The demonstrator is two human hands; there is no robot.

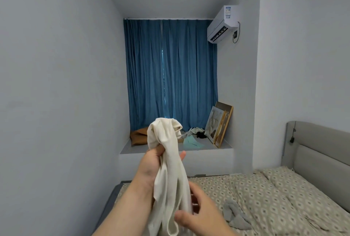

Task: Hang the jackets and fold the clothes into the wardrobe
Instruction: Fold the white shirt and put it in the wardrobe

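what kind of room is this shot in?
Most likely a small home bedroom: a bed with a padded headboard, closed blue curtains above a window ledge strewn with clothes, and a wall-mounted air conditioner. The left hand and right hand hold a cream garment.

I hold the garment (170,160) up in front of me, my left hand (151,165) gripping it high and my right hand (200,211) pinching it lower down, nearer to me. The bed (274,197) lies below and to my right, its headboard (318,150) against the right wall, with a cloth (236,215) on it near my right hand. Beyond the bed is a ledge (208,161), with the curtain (170,70) behind it. On the ledge a bundle (139,135) sits at the left, loose clothes (193,133) in the middle, and frames (219,124) lean against the right wall. The air conditioner (221,25) hangs above them.
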